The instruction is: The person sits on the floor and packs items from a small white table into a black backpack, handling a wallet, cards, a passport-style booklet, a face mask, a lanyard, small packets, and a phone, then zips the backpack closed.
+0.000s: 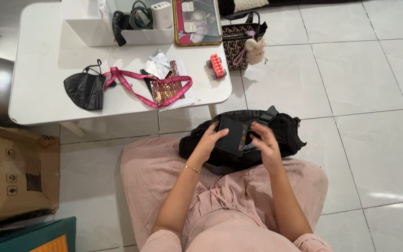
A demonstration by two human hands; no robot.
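I'm seeing left hand point(209, 141) grasping black wallet point(231, 135) over black bag point(283, 133) — right hand point(266, 144) touching wallet's right edge, fingers half curled, grip unclear; white table point(43, 79) sitting far left.

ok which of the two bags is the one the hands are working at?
The black bag on the floor at the knees; both the left hand and right hand are on it. The patterned handbag stands untouched beside the table.

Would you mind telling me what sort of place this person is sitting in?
Probably a room at home: the person sits on a white tiled floor beside a low white table strewn with personal items, with a cardboard box nearby and a black bag on the lap.
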